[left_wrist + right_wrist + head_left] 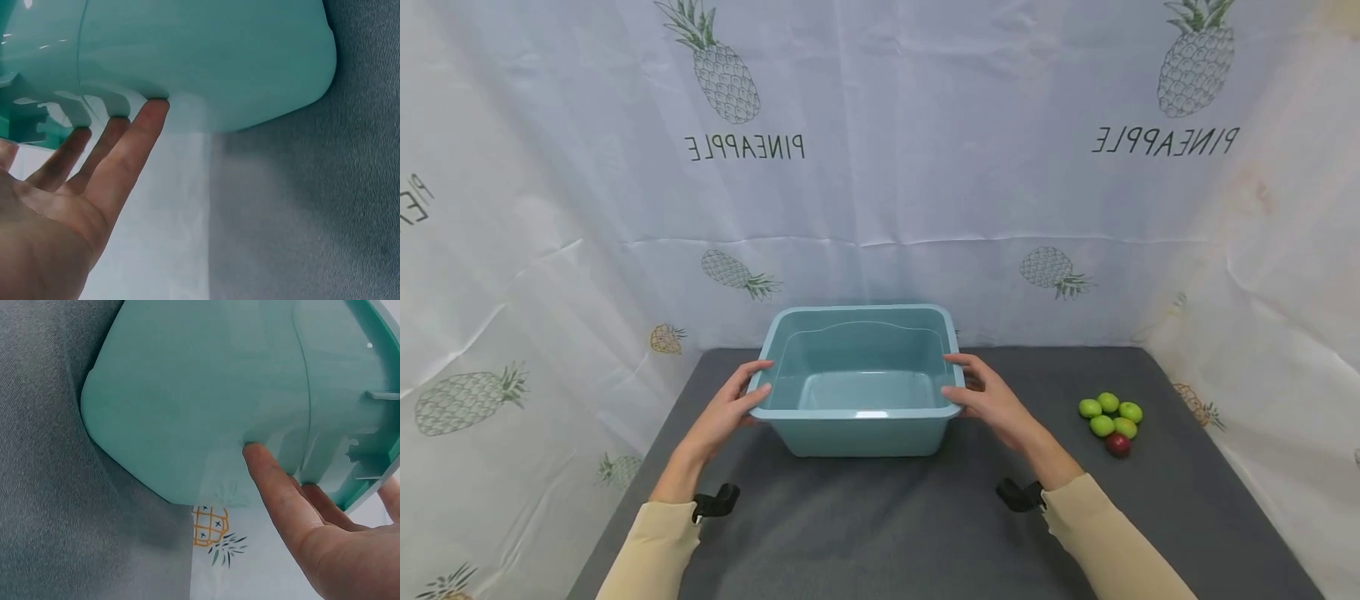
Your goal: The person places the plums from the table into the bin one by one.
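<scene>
Teal basin (865, 437) on grey table (865, 529); I've left hand (724, 410) and right hand (997, 406) gripping its ends, thumbs inside, half-curled fingers outside. Uneven lifting might tip it.

- We see a dark grey, flat table covered in woven-looking fabric (865, 533), running from the near side to a straight far edge.
- Directly on it, we mark a pale blue-green, rectangular plastic basin (865, 437), upright, base down, around the middle toward the far edge.
- Right part, well apart from the basin: we count five small, round, bright green fruits (1102, 426), clustered.
- On their near side, we note one dark red, round, shiny fruit (1117, 446), close against the cluster.
</scene>
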Action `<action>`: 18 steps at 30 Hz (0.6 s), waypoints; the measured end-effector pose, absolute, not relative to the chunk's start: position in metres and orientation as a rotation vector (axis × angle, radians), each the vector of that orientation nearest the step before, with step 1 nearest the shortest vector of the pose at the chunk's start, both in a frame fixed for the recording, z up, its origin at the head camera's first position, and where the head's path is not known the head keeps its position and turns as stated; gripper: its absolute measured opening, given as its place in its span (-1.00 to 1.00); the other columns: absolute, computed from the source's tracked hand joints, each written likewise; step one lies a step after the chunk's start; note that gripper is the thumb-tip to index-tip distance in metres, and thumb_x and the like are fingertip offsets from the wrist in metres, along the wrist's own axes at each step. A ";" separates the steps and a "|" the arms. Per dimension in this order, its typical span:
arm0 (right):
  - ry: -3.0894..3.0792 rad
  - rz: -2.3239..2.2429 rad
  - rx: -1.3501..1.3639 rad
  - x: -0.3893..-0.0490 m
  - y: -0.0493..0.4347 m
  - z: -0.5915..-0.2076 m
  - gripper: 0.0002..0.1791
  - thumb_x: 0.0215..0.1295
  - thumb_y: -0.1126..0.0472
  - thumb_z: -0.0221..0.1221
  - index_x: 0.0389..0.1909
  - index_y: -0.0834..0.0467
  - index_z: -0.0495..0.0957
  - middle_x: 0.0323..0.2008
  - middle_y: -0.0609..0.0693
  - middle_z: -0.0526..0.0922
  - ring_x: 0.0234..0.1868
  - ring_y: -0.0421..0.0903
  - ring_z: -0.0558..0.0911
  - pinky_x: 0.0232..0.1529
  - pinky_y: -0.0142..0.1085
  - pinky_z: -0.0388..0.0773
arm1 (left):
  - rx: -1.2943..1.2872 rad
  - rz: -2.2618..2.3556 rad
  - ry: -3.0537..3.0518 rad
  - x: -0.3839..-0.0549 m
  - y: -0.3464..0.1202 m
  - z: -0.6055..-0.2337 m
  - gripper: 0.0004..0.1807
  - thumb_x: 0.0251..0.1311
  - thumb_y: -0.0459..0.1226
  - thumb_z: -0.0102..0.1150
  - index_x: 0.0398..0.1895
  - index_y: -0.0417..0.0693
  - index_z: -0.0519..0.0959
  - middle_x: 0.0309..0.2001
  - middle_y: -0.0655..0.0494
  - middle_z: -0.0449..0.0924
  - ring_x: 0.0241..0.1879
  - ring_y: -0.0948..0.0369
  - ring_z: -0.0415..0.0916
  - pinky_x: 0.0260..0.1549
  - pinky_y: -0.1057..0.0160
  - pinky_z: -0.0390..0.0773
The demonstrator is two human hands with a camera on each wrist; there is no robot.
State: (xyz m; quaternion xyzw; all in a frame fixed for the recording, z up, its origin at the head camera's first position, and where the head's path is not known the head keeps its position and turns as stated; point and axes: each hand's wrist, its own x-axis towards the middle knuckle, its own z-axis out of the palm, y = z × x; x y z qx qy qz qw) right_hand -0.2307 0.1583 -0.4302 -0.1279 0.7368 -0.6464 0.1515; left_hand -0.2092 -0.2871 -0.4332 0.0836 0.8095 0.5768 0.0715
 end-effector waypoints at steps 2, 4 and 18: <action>2.116 -1.853 -0.365 -0.230 0.162 -0.430 -0.22 0.43 0.02 0.26 0.55 0.05 0.15 0.51 0.26 0.10 0.43 0.26 0.29 0.13 0.04 0.52 | 0.244 1.735 2.433 -0.208 -0.284 -0.433 -0.34 0.54 -0.01 0.01 0.57 0.02 0.12 0.63 -0.08 -0.25 0.37 -0.29 0.24 0.06 -0.17 0.50; 2.115 -1.851 -0.367 -0.229 0.167 -0.429 -0.23 0.44 0.03 0.26 0.55 0.06 0.15 0.52 0.27 0.07 0.44 0.27 0.26 0.14 0.03 0.52 | 0.246 1.739 2.428 -0.208 -0.280 -0.432 -0.34 0.54 -0.02 0.01 0.57 0.02 0.12 0.62 -0.11 -0.24 0.36 -0.30 0.26 0.06 -0.17 0.51; 2.166 -1.837 -0.360 -0.221 0.188 -0.427 -0.27 0.47 0.08 0.22 0.55 0.08 0.15 0.51 0.30 0.08 0.45 0.31 0.23 0.12 0.04 0.53 | 0.287 1.758 2.390 -0.204 -0.258 -0.430 -0.35 0.54 -0.05 0.03 0.56 0.01 0.12 0.56 -0.15 -0.06 0.17 -0.06 0.47 0.01 -0.01 0.55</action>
